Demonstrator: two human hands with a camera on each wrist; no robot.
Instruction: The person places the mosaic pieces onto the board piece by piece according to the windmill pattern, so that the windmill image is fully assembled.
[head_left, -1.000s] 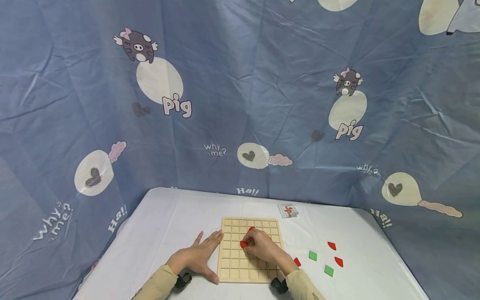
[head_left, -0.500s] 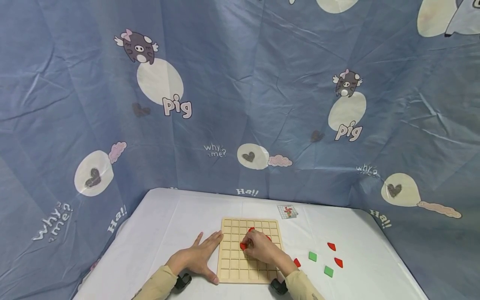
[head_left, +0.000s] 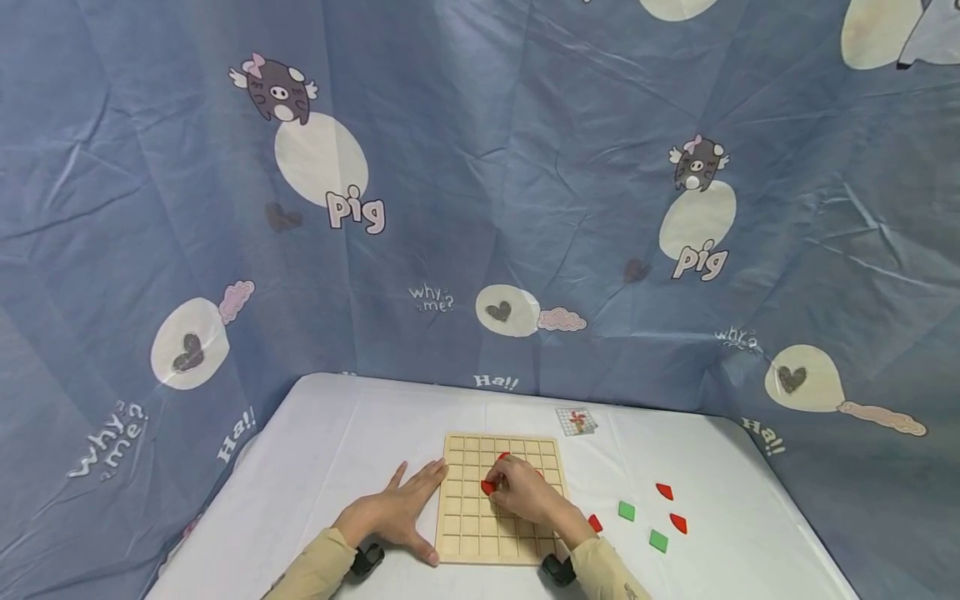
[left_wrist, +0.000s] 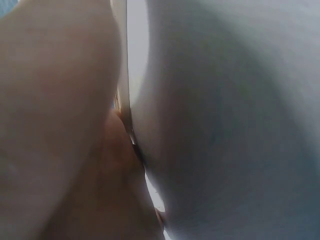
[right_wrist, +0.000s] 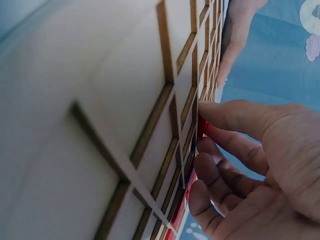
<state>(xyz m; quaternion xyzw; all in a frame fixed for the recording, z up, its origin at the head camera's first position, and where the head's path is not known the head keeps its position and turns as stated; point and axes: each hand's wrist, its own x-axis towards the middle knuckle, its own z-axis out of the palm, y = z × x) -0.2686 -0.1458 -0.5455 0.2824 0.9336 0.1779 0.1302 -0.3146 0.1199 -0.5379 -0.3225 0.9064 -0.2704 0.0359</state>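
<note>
A square wooden grid board lies on the table. My right hand is over its middle, with thumb and fingers pinching a red tile at one of the cells. In the right wrist view the red tile shows between thumb and forefinger, right at the grid; its full shape is hidden. Two other red tiles peek out around the hand, one red tile beyond it and one red tile to its right. My left hand rests with spread fingers along the board's left edge, fingertips and thumb touching it.
Right of the board lie two green square tiles and two red curved-edge tiles. Another red tile sits beside my right forearm. A small pattern card lies behind the board. A blue printed curtain surrounds the white table.
</note>
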